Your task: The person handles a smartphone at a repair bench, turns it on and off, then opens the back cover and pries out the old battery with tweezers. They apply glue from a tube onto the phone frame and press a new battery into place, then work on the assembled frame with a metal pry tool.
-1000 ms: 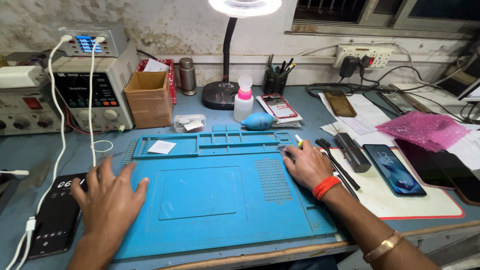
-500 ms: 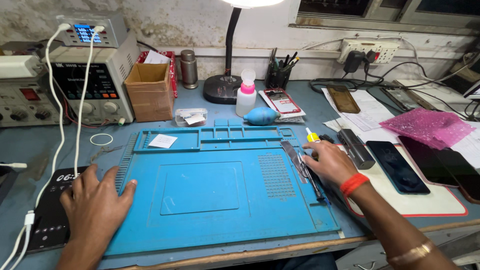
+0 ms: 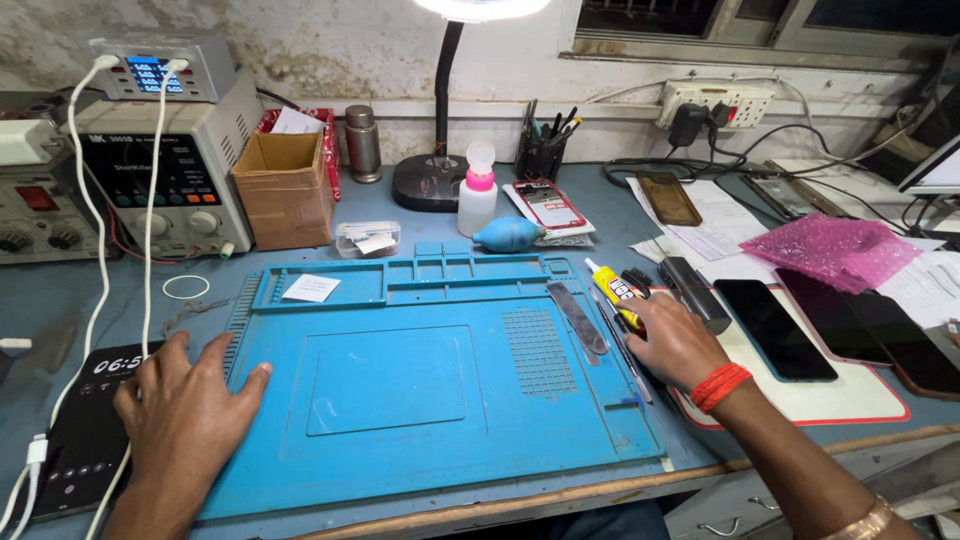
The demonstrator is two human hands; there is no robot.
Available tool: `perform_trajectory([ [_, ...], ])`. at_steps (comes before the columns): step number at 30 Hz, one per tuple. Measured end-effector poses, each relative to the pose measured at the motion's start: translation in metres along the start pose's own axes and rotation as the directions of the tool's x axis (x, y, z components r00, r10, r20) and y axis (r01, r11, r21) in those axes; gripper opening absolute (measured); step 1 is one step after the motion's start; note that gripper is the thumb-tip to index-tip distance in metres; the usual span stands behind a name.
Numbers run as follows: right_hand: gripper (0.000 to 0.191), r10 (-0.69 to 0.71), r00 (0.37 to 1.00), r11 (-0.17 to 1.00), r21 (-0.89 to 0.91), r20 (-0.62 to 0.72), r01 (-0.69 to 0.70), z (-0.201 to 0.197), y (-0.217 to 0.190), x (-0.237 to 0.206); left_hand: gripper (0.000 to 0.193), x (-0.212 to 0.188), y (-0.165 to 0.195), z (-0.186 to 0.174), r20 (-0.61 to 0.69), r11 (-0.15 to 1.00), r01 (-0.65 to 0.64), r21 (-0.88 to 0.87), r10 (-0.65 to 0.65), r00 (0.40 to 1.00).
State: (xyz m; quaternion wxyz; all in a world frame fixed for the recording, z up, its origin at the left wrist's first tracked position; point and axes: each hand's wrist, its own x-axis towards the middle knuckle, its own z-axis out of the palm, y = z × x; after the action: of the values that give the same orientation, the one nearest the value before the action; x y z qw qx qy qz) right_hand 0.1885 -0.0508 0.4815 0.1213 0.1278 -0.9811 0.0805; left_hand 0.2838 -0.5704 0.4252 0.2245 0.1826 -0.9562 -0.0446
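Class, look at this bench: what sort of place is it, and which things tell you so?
Most likely a phone repair workbench. A blue silicone repair mat with moulded compartments covers the bench, dark flat smartphones lie beside it, and a grey bench power supply with dials stands at the back.

Yellow tube's (image 3: 615, 296) lower end — under the right hand (image 3: 677, 343) — lamp head (image 3: 480, 8) cropped.

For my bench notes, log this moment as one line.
left hand: flat on blue mat edge | right hand: on yellow glue tube
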Motion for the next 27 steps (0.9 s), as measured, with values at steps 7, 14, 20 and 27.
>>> perform_trajectory([
  [7, 0.047, -0.075, 0.996, 0.997, 0.008, 0.040, 0.075, 0.007, -0.045, 0.041, 0.067, 0.027, 0.006, 0.007, 0.008, 1.000, -0.014, 0.006, 0.014, 1.000],
  [14, 0.038, -0.024, 0.999, 0.999, -0.026, -0.029, 0.023, 0.015, -0.060, 0.095, 0.066, 0.068, 0.014, 0.009, -0.002, 0.998, -0.063, -0.001, 0.063, 0.998],
  [20, 0.038, 0.014, 1.000, 0.997, -0.082, -0.002, -0.014, 0.024, -0.062, 0.120, 0.063, 0.082, 0.037, 0.006, -0.023, 0.991, -0.126, -0.053, 0.125, 0.992],
  [27, 0.046, -0.047, 0.996, 0.999, -0.027, -0.082, 0.045, 0.024, -0.063, 0.179, 0.057, 0.090, 0.067, 0.000, -0.132, 0.943, -0.276, -0.189, 0.254, 0.958],
])
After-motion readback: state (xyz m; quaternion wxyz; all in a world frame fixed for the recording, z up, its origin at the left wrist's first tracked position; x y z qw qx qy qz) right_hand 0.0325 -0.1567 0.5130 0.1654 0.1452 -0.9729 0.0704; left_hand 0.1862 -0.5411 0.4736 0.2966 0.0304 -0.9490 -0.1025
